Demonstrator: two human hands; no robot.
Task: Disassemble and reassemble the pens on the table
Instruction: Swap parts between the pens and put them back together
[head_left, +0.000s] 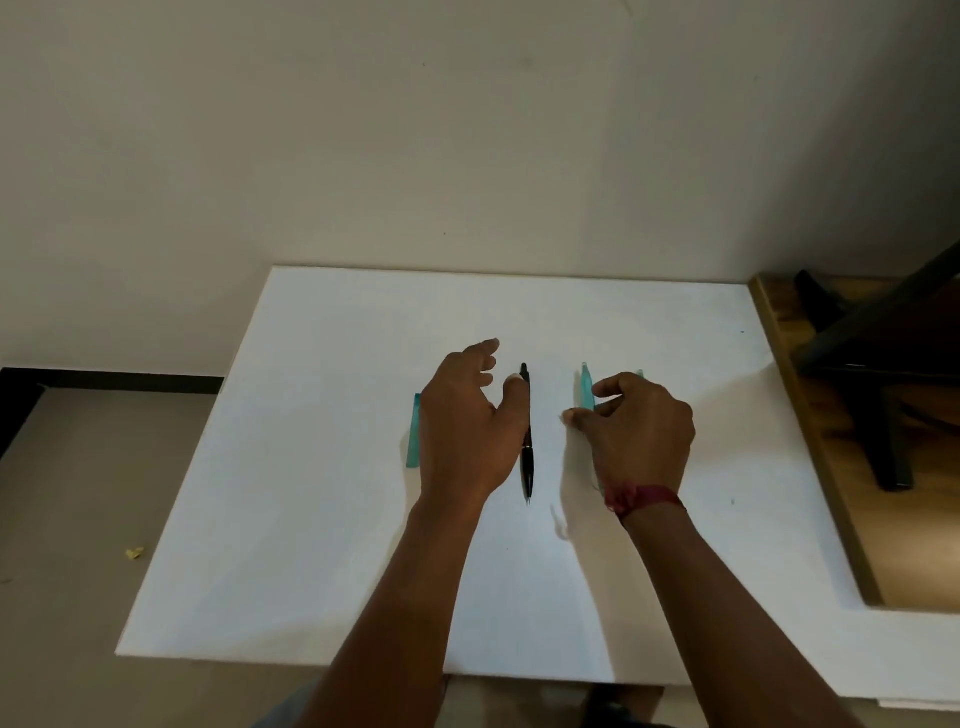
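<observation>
A black pen lies lengthwise on the white table, tip toward me. My left hand hovers just left of it, fingers relaxed, thumb close to the pen's upper barrel; whether it touches I cannot tell. A teal pen lies at the left, partly hidden by that hand. Another teal pen lies to the right of the black one, and the tip of a third teal pen shows beyond my right hand. The right hand hangs over these with loosely curled fingers and holds nothing.
A wall rises behind the table. A wooden surface with a black stand on it sits at the right. The floor at the left has a small yellow scrap. A red thread band is on my right wrist.
</observation>
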